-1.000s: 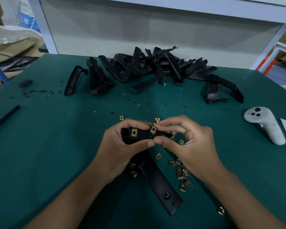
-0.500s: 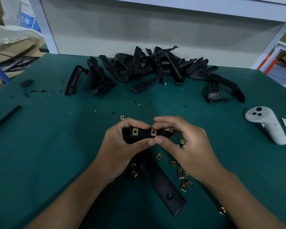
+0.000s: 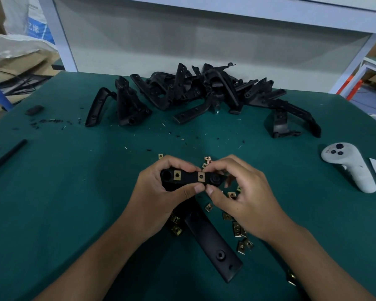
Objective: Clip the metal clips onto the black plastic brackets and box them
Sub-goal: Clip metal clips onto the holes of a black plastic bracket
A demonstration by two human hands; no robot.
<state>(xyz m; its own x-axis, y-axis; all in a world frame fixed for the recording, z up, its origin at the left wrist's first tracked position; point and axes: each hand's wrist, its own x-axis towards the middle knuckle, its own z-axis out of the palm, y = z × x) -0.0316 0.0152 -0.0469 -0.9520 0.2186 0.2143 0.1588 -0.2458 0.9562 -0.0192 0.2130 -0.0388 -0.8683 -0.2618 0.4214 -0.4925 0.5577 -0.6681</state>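
Left hand curled round the left end of a black plastic bracket, fingers over the top edge, thumb pressed along the lower edge: a narrow grip, closed on the part. Right hand at 3 o'clock of the left, pinching the bracket's right end between thumb below and forefinger above, thumb tips of both hands nearly touching. Two brass-coloured metal clips seated on the bracket's upward face: one toward the left, another just at the right forefinger tip. Bracket held level, raised off the green surface, squarely between both grips.

Directly below the hands, toward 6 o'clock, a second long black bracket flat on the surface, running down to the right. Loose clips scattered around it, most under and beside the right wrist, a few at 12 o'clock of the hands. Heap of black brackets far off at 12 o'clock near the surface's back edge. White handheld controller at 3 o'clock, well apart. Black rod at 9 o'clock by the left edge.
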